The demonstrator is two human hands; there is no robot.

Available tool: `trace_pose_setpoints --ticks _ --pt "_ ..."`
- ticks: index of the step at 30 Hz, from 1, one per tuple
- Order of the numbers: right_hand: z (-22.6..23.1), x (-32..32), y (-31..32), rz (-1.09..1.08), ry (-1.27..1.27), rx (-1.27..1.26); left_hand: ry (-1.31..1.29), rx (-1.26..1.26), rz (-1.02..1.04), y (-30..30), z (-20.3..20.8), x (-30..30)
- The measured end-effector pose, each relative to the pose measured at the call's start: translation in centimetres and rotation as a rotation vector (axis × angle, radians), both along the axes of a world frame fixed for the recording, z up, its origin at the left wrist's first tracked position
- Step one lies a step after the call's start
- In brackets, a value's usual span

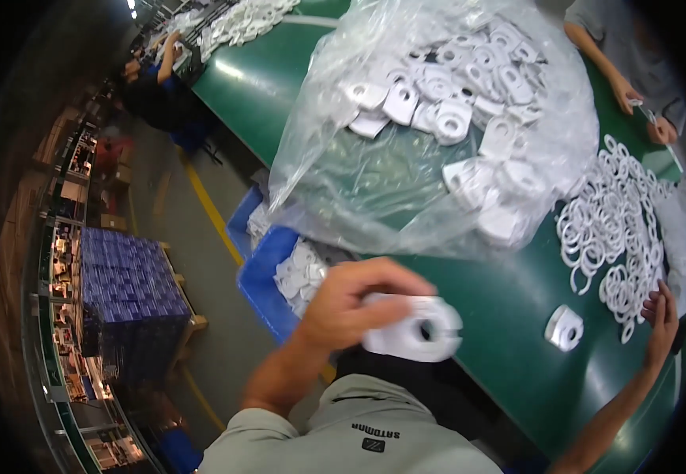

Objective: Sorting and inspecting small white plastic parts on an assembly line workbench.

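Note:
My left hand is closed on a white plastic piece with a round hole, held in front of my chest off the table's near edge. At the right, my right hand has its fingers stretched out at the edge of a heap of white rings; nothing shows in its grasp. A second white holed piece sits alone on the green table, left of that hand. Beyond it, a clear plastic bag lies spread out with many similar white pieces on it.
Blue bins with white pieces stand below the table's left edge. Across the table at the far right, a co-worker's hands handle a small item. Another person works at the far left. A pallet stacked with blue-purple packages stands on the floor.

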State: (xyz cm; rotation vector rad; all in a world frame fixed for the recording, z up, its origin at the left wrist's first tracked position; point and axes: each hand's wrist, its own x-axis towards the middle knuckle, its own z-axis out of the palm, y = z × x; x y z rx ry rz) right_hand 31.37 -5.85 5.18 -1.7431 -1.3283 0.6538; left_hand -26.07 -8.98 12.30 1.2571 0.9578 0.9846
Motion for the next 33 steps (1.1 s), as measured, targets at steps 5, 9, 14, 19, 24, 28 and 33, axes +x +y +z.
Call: trace_pose_setpoints --ticks 5,9,14,19,24,28,33 --pt "-1.4 -1.8 -4.2 -0.006 0.189 0.037 0.060 -0.179 0.539 -8.4 -8.3 -11.8" --pt "-2.6 -5.5 -5.6 -0.107 0.220 0.079 1.140 0.440 0.676 -9.4 -13.3 -16.2" --pt "-1.9 -11.9 -6.5 -0.171 0.173 0.258 0.362 0.401 0.556 -5.7 -8.8 -10.8" --pt "-3.3 -13.4 -7.5 -0.183 0.059 0.328 0.316 0.534 0.183 0.7 -3.4 0.5" --pt "-2.5 -14.2 -8.4 -0.172 0.091 0.315 0.593 0.972 -0.272 4.2 -5.6 15.3" --pt "-2.1 -11.9 -9.0 -0.305 0.212 0.323 0.868 0.986 -0.508 3.9 -10.1 24.6" --pt "-1.0 -7.4 -9.0 -0.423 0.112 0.259 0.772 0.977 -0.549 5.5 -11.7 25.3"
